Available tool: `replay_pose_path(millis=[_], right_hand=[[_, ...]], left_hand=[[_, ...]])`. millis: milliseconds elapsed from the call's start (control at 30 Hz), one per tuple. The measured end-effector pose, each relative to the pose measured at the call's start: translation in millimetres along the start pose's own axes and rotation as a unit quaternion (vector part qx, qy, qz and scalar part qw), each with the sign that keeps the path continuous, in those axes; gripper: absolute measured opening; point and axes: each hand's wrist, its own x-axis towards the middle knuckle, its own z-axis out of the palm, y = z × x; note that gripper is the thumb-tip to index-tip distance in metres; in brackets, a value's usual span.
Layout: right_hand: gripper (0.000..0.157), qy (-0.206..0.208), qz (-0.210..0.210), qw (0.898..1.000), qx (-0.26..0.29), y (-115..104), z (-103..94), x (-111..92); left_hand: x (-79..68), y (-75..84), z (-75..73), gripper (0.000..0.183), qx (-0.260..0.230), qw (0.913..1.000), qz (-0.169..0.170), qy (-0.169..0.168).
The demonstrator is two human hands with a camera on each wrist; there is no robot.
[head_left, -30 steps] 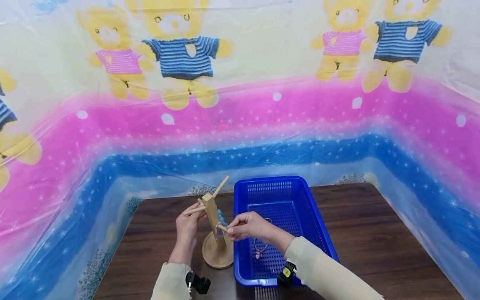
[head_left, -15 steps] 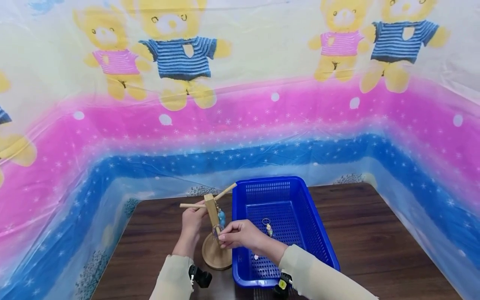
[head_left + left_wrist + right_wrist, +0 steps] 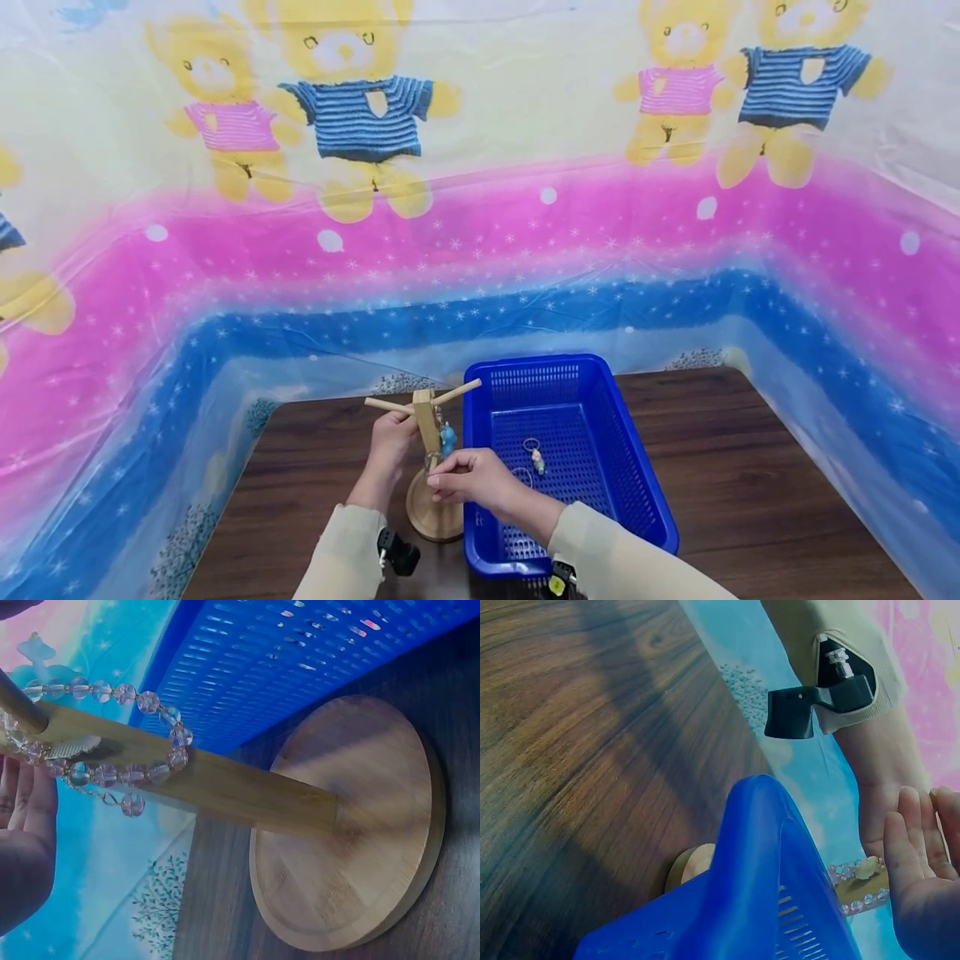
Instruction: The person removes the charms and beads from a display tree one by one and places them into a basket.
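Note:
A wooden jewelry stand (image 3: 426,421) with a round base (image 3: 360,825) and several pegs stands on the table, left of the basket. My left hand (image 3: 392,442) holds it near the top of the post, behind a peg; the fingertips are partly hidden. My right hand (image 3: 468,479) pinches the tip of a lower front peg (image 3: 21,705), its fingertips partly covered. A clear pink beaded bracelet (image 3: 178,756) with a leaf- or wing-shaped charm hangs round this peg, against the post. A light-blue ornament (image 3: 448,437) hangs on the stand's right side.
Right beside the stand sits a blue plastic basket (image 3: 645,475), its rim close under my right hand. Inside lie a ring with a beaded charm (image 3: 537,458) and another thin loop (image 3: 522,477). A printed curtain (image 3: 480,325) closes off the back.
The stand has turned, its upper pegs swinging to new angles. My left hand has shifted slightly right, behind the post. My right hand has moved left and down with the peg tip.

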Motion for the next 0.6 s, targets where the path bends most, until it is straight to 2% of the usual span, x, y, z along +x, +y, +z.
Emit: replay_pose_path(millis=[200,433,600], right_hand=[[0.025,0.003,0.010,1.000,-0.009,1,0.1,0],[0.024,-0.003,0.001,1.000,-0.015,0,0.8,-1],[0.024,-0.006,-0.006,1.000,-0.012,-2,-0.1,-1]], left_hand=[[-13.2,6.9,-12.9,0.039,0.010,0.9997,0.002,-0.021],[-32.2,24.3,-36.8,0.041,-0.041,0.9975,0.033,-0.046],[-43.6,39.4,-50.0,0.024,-0.088,0.9913,0.063,-0.074]])
